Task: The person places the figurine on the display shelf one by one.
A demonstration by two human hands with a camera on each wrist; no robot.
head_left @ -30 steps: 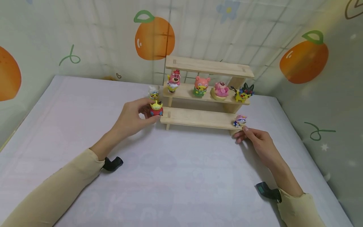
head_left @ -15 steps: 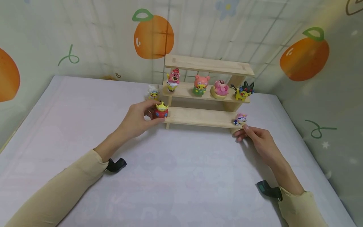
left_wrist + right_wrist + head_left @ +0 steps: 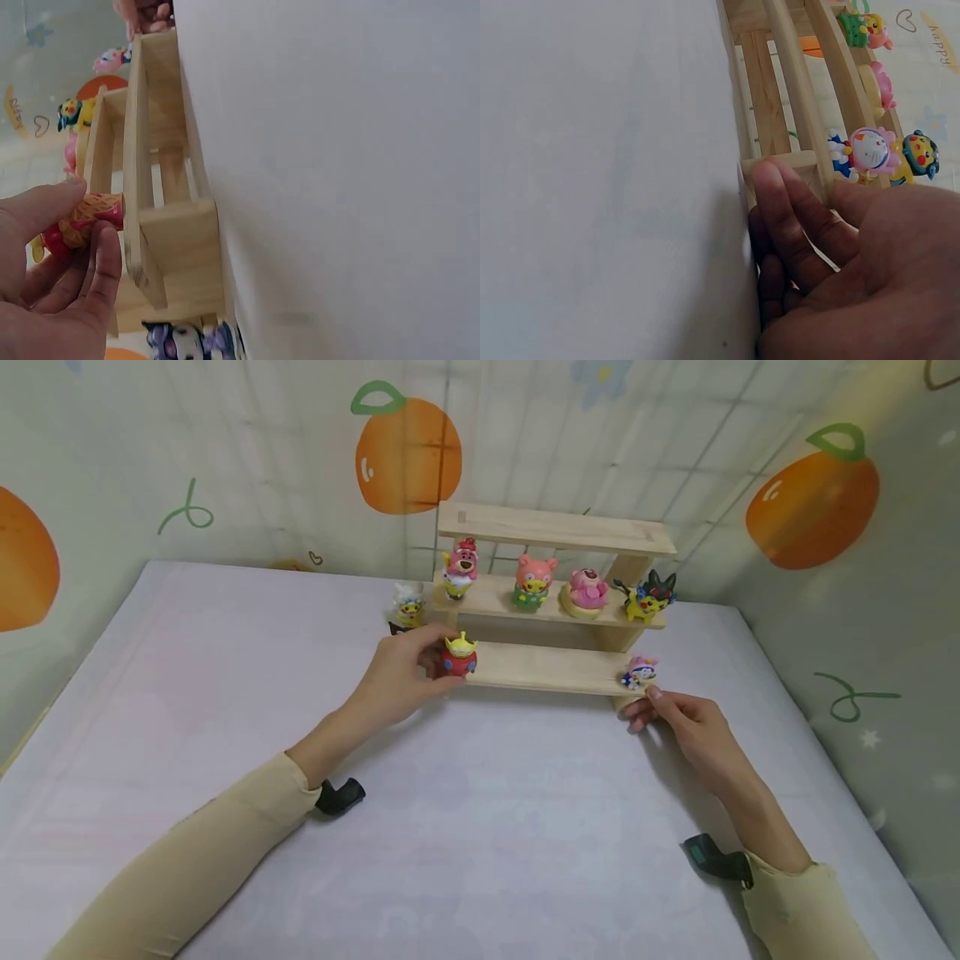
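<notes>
My left hand pinches a small alien figurine, yellow on top with a red body, upright at the left end of the lower tier of a wooden display shelf. In the left wrist view its waffle-patterned base is at the board; whether it bears on the wood I cannot tell. My right hand grips the lower tier's right end, thumb near the board's top edge and fingers below by the leg. Just beside that thumb stands a pink-hooded figurine.
On the middle tier stand a red-hatted bear figurine, a pink-hooded yellow figurine, a pink bear figurine and a dark-eared yellow figurine. Left of the shelf, a white-topped figurine and a purple-and-white figurine stand on the white table.
My left hand has carried the alien figurine rightward, from beside the shelf's left end to over the lower tier. My right hand has kept its place at the right end.
</notes>
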